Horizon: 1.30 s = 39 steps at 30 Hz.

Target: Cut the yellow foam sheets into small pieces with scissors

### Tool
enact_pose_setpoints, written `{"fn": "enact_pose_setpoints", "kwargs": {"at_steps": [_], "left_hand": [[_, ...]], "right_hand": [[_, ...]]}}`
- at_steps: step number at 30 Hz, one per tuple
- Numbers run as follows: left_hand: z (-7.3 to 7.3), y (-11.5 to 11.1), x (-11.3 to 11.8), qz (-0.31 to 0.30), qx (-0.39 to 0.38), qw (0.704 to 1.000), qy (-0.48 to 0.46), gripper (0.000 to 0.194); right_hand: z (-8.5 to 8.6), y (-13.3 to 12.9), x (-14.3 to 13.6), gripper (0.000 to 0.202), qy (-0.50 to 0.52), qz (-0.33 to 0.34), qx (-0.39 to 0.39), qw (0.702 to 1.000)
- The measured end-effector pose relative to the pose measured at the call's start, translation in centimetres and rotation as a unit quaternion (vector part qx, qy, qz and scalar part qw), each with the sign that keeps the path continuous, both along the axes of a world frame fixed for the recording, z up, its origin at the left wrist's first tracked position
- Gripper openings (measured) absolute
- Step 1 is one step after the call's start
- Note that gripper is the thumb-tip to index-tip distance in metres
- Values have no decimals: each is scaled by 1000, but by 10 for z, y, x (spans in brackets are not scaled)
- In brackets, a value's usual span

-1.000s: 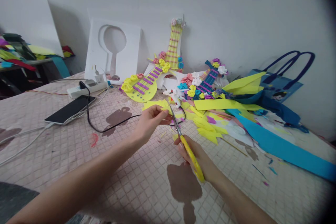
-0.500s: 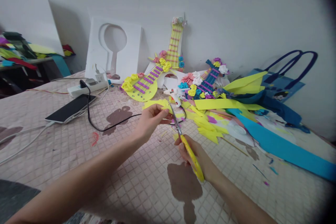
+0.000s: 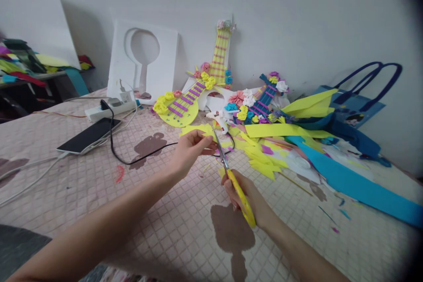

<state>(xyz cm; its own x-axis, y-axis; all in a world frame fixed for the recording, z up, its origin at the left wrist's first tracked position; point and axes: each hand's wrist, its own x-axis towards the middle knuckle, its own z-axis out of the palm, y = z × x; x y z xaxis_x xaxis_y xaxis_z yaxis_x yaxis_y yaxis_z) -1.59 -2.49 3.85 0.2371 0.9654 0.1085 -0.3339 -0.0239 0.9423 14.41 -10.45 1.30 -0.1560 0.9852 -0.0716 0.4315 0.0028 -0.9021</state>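
My right hand (image 3: 246,198) is closed round the handles of yellow scissors (image 3: 238,189), whose metal blades point up and away beside the fingertips of my left hand. The blades look nearly together. My left hand (image 3: 193,150) pinches a piece of yellow paper (image 3: 200,130) by its near edge, and the scissor tips lie at the paper's right side. Just beyond stands or lies a white glue gun (image 3: 220,120). Yellow paper scraps (image 3: 262,158) are piled to the right of the blades.
Decorated paper guitars (image 3: 183,108) lean at the back, beside a white board with a cutout (image 3: 115,66). A phone (image 3: 87,135), power strip (image 3: 109,109) and cables lie left. Blue paper (image 3: 357,183) and a blue bag (image 3: 358,108) are at right.
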Motion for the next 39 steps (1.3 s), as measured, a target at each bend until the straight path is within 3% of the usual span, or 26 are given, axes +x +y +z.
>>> {"fn": "enact_pose_setpoints", "kwargs": {"at_steps": [11,19,27,39], "left_hand": [[-1,1,-2,-8,7,1000,-2,18],[-4,2,-3,-15,9,1000,9,19],[-4,2,-2,-24,-1,1000,11,19],[-3,1,-2,-23,-6,1000,14,18]], "right_hand": [[-15,2,3,44,40,-4,-29,999],[-10,1,7,45,-2,26,1,1000],[-10,2,5,52,-12,14,-5,1000],[-14,3,4,43,27,-15,-18,999]]}}
